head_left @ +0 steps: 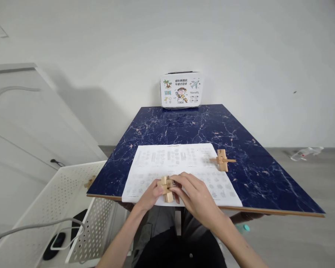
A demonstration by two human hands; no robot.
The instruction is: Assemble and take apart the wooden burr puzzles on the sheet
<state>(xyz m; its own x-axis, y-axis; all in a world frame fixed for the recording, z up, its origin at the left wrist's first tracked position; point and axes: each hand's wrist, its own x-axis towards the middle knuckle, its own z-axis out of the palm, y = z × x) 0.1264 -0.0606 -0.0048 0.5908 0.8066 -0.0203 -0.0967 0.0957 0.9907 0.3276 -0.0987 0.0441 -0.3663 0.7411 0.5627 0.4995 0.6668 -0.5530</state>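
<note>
A wooden interlocking puzzle (pixel 165 186) made of several notched bars is held between my two hands above the front of a printed sheet. My left hand (pixel 150 195) grips its left side, the thumb lying on a bar. The fingers of my right hand (pixel 194 193) close around a bar at the right side, which bears dark markings. Partly hidden behind my fingers are the inner joints of the puzzle. Another wooden puzzle piece group (pixel 222 160), crossed bars with a handwritten mark on top, rests at the right edge of the printed sheet (pixel 156 167).
The blue marbled table (pixel 181 126) carries the sheet, with a white illustrated case (pixel 181 90) at its back against the wall. To the left stands a white perforated basket (pixel 92 227) with a black mouse (pixel 54 245) and a cable. A plastic bottle (pixel 306 153) lies on the floor.
</note>
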